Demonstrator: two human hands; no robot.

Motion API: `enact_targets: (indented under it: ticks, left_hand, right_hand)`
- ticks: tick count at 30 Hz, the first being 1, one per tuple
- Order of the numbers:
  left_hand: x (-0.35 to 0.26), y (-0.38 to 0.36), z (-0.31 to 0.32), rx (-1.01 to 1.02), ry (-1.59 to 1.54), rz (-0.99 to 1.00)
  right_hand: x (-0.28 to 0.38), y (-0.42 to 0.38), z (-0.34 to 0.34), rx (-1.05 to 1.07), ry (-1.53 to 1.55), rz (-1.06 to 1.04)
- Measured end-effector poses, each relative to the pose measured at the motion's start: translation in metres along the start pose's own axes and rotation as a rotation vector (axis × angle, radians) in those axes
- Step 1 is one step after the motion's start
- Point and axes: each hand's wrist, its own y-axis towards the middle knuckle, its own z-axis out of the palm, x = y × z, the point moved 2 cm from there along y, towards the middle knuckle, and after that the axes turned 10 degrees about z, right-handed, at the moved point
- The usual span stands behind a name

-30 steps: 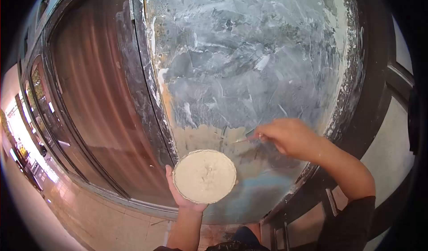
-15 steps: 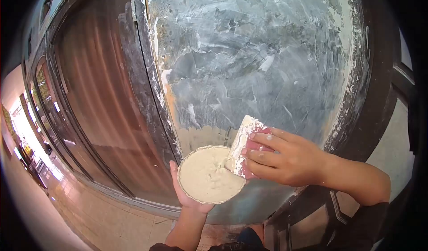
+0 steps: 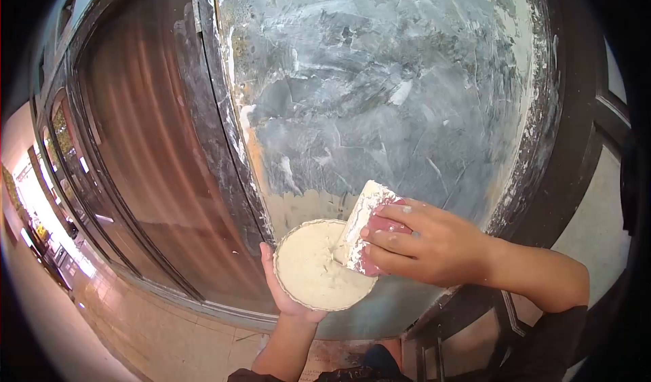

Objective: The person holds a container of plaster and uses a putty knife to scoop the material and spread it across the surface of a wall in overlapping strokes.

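My left hand [image 3: 290,302] cups a round bowl [image 3: 327,309] from below and the left side, its thumb along the rim. Pale cream putty [image 3: 308,267] fills the bowl, its surface rough near the middle. In my right hand [image 3: 434,243] is a flat, pinkish-red putty spreader [image 3: 388,225], its left part coated with whitish putty. The spreader is tilted over the bowl's right side, and its lower edge dips into the putty. My right fingers lie across its face; the thumb is hidden.
Ahead stands a wall panel [image 3: 352,104] smeared with grey and white putty, with a beige band low down. A dark door frame [image 3: 213,111] and brown glazed panel [image 3: 152,131] are at left. Dark framing [image 3: 576,111] borders the right. Tiled floor [image 3: 169,334] shows below.
The spreader and my right hand have shifted slightly left and down at the bowl. The bowl has moved a little right, and the putty's surface marks have changed.
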Motion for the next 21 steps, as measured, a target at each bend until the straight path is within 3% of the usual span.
enact_targets:
  ticks: [15, 17, 21]
  left_hand:
    - [0.000, -0.001, -0.004, -0.053, 0.036, -0.008]
    - [-0.004, -0.004, -0.007, -0.122, 0.100, 0.007]
    - [-0.015, -0.008, -0.020, -0.208, 0.139, 0.044]
  right_hand:
    - [-0.008, -0.002, -0.005, -0.122, -0.040, 0.115]
    - [-0.021, -0.011, -0.008, 0.082, -0.045, 0.323]
    - [-0.062, -0.033, 0.009, -0.030, 0.037, 0.552]
